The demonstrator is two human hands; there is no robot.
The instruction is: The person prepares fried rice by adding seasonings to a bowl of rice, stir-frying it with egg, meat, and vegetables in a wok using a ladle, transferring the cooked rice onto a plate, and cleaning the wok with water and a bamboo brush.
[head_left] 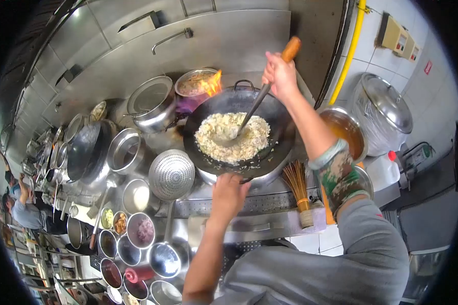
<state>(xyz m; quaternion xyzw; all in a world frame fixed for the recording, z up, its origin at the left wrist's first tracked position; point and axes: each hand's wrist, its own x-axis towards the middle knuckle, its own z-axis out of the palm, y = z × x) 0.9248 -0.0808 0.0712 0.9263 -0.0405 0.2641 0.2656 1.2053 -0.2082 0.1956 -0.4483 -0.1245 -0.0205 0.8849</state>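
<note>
My right hand (281, 76) is closed around the shaft of a wok ladle (256, 105), just below its wooden grip. The ladle slants down to the left, its head pressed into a mound of fried rice (254, 138). This pale rice, with small green bits, lies in the middle of a dark wok (280, 114) on the stove. At the wok's near rim, my left hand (228, 195) is closed over the near handle (246, 180), and its fingertips are partly hidden.
Flames (212, 83) rise beside a pot (193, 81) behind the wok. A perforated strainer (171, 174) and several ingredient bowls stand left. A bamboo brush (304, 203) lies near right, below a pot of brownish liquid (347, 129). Other people (28, 213) stand far left.
</note>
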